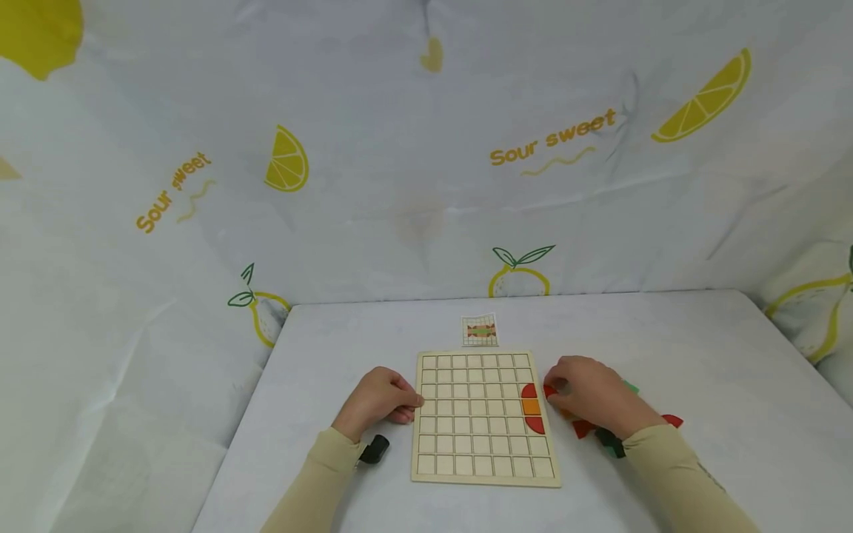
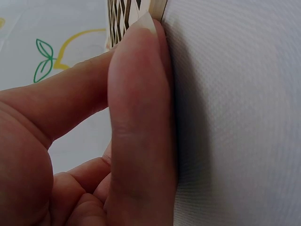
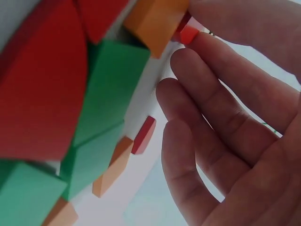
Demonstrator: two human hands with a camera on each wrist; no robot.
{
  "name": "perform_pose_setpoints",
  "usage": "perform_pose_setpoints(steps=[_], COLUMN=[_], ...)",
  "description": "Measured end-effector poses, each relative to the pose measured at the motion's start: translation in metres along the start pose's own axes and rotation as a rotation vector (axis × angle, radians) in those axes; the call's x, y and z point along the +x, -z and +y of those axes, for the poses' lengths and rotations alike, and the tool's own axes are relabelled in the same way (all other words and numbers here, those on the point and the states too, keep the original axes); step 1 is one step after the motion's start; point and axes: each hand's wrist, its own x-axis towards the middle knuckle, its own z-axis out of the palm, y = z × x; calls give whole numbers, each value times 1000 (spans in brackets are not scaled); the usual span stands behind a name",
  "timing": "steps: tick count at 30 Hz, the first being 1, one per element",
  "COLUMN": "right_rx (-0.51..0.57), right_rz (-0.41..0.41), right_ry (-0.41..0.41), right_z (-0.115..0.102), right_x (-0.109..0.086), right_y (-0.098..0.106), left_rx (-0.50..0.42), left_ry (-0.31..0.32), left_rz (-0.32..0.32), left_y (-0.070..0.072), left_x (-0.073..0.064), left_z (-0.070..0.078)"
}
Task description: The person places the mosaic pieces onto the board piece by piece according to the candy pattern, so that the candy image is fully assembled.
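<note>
A pale wooden grid board [image 1: 461, 426] lies on the table. Near its right edge sit an orange square [image 1: 531, 407] and two red curved-edged pieces, one above [image 1: 529, 391] and one below [image 1: 535, 425] it. My left hand [image 1: 378, 400] holds the board's left edge between thumb and index finger; the wrist view shows the thumb [image 2: 138, 94] at the rim. Beside the right edge, my right hand [image 1: 589, 391] pinches a small red piece [image 3: 189, 34] between thumb and index finger, its other fingers loosely bent. Most of that piece is hidden.
Loose red, green [image 3: 110, 89] and orange [image 3: 157, 23] pieces lie in a pile under and around my right hand. A small pattern card [image 1: 479, 337] lies beyond the board's far edge. A black object [image 1: 375, 449] is at my left wrist.
</note>
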Motion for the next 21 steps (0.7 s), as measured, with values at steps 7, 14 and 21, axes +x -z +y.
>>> perform_pose_setpoints(steps=[7, 14, 21], right_rx=[35, 65, 69], right_rz=[21, 32, 45], right_ry=[-3, 76, 141], right_z=[-3, -24, -41], right_x=[-1, 9, 19], right_y=[5, 1, -8], left_rx=[6, 8, -14], left_ry=[7, 14, 11], left_rz=[-3, 5, 5], left_y=[-3, -3, -1], left_x=[0, 0, -1], left_z=[1, 1, 1])
